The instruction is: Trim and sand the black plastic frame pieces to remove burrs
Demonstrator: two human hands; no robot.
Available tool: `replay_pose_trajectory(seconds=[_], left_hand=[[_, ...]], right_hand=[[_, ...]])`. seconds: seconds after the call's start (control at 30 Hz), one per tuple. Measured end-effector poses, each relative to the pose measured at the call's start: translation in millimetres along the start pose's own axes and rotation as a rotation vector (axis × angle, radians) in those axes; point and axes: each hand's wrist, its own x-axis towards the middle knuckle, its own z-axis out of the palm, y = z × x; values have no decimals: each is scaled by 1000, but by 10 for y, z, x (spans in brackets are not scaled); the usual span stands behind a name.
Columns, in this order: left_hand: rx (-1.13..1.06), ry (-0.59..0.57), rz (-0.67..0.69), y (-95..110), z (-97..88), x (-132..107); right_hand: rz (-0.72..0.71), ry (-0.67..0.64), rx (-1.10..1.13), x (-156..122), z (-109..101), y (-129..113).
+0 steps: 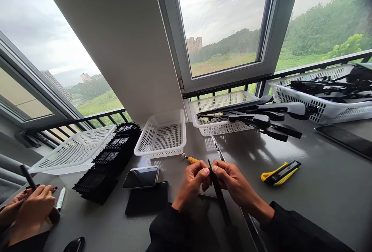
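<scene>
Pinching a slender, tapered black strip (221, 201), tightly curled left hand (192, 182) and right hand (232, 180), above smooth grey tabletop (314, 194).

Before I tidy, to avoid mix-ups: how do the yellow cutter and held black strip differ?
The black strip is held by the left hand and right hand; the yellow cutter lies on the table. The strip looks thinner and longer than the cutter. Both show black.

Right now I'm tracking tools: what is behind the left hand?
An orange tool shows beyond the left hand. The hand covers part of it, so whether they touch cannot be seen.
</scene>
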Motion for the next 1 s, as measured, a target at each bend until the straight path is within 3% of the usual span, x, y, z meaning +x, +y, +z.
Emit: replay_pose_trajectory(seconds=[0.4, 1.0], left_hand=[[-104, 18, 54, 59, 61, -55], [-75, 98, 80, 96, 67, -65]], right_hand=[[94, -114, 279, -11, -18, 1], [48, -155, 235, -8, -32, -26]])
